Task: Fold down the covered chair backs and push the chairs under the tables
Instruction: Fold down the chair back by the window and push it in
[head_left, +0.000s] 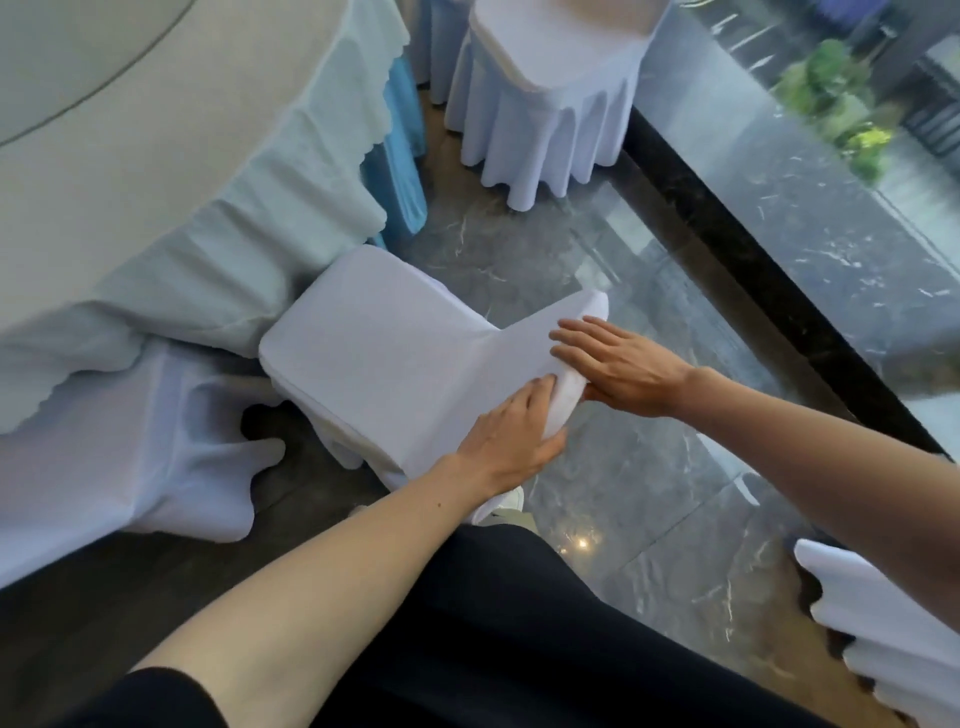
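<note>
The left hand (511, 431) grips the top of the white cloth-covered chair back (514, 358); the right hand (618, 364) lies flat and wide on it, probably to push it down toward the round green-clothed counter (208, 234).

Glossy grey marble floor (649, 519) fills the centre and lower right of the frame. On it stand a cloth-draped round table (156, 182) at upper left and white-covered chairs: centre chair (374, 338), top chair (545, 104), left chair (104, 441), lower-right chair (893, 639).
</note>
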